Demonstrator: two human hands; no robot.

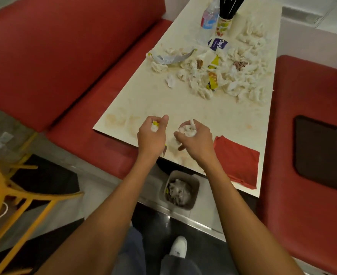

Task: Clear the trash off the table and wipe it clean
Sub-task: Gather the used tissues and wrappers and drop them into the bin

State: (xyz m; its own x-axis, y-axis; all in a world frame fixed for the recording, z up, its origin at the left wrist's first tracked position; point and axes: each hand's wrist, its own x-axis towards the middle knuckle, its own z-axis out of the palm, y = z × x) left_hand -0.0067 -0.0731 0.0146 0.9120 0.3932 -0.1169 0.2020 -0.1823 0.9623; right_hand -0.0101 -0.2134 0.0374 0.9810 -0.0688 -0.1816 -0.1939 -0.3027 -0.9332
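- Head view: left hand [152,135] is curled round a small white scrap [155,127] with a yellow fleck, above the near edge of the table [163,104].
- Right hand [195,139] has its fingers closed on a larger tissue wad [189,130]; whatever is under the palm is hidden.
- Litter heap [213,74] (tissues, yellow wrappers, foil) lies mid-table, well apart from both hands.
- Red cloth [237,161] lies at the near right corner.
- Bin [180,190] stands on the floor, part-filled, its far rim hidden by the table.
- Bottle [209,18] is cut off at the top.
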